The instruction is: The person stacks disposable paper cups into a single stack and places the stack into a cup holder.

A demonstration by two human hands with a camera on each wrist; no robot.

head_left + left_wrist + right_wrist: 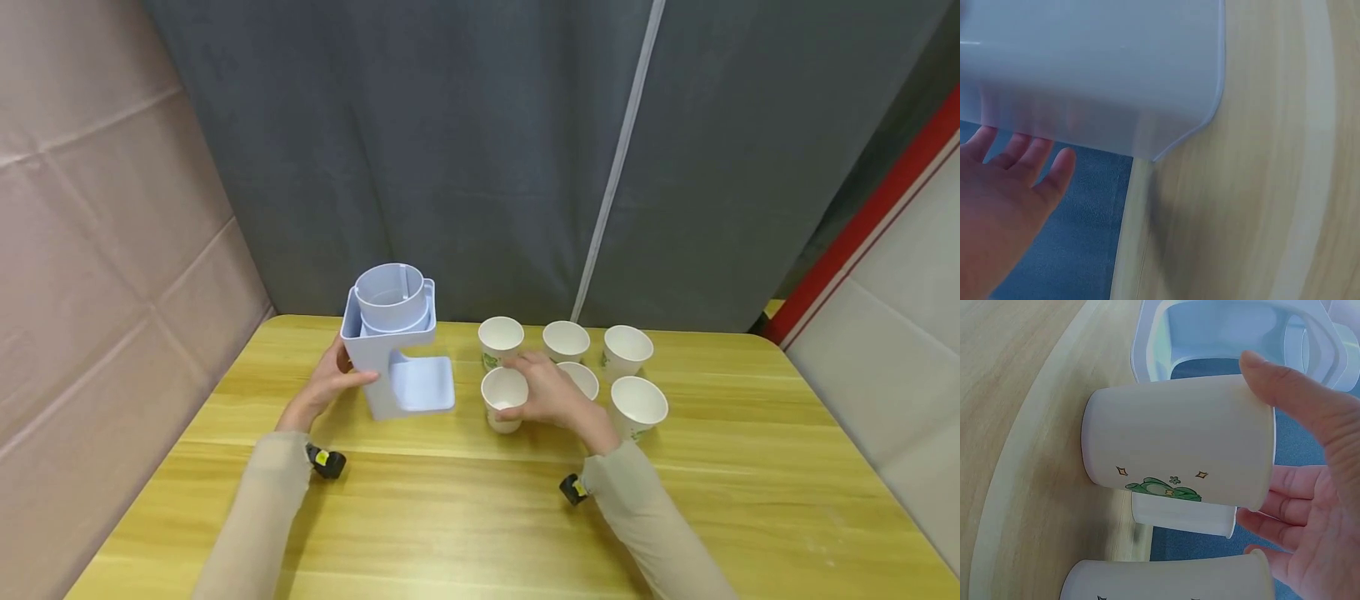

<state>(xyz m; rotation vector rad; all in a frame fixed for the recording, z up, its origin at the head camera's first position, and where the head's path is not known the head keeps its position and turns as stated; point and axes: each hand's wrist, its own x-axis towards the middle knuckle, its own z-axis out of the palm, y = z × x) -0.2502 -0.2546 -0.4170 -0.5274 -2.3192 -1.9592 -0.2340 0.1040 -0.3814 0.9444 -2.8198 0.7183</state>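
A pale blue plastic stand [382, 375] with a column and a flat tray stands on the left of the table; a round blue container [390, 293] sits in its top. My left hand [330, 382] holds the column from the left, its thumb across the near side and its fingers [1027, 153] against another wall. To the right of the stand, my right hand [551, 392] grips a white paper cup [501, 408] near its rim, between thumb and fingers. A green print [1166, 489] marks that cup's side. Whether its base touches the table cannot be seen.
Several other white paper cups stand close by: one [500, 333] behind the held cup, others [566, 337] [628, 346] along the back, one [581, 379] partly behind my right hand, and one [639, 402] at the right. A grey curtain [450, 167] hangs behind the wooden table [435, 517].
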